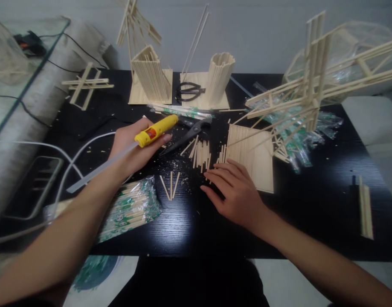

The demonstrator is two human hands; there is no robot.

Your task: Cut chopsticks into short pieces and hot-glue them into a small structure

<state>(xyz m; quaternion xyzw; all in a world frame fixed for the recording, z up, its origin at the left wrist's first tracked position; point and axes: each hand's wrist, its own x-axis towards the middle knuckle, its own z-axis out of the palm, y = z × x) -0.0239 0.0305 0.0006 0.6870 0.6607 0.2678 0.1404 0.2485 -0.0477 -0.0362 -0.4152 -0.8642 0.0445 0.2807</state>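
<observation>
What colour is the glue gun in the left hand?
The glue gun is yellow, with an orange-red patch; see the head view.

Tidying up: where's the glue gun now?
In the head view, left of centre, the glue gun is in the left hand, left of the stick pile.

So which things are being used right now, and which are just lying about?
Seems in use:
- yellow glue gun, in the left hand
- short sticks, by the right hand

Probably just lying about:
- green-printed wrappers
- crossed-stick frame
- stick bundle, far right
</observation>
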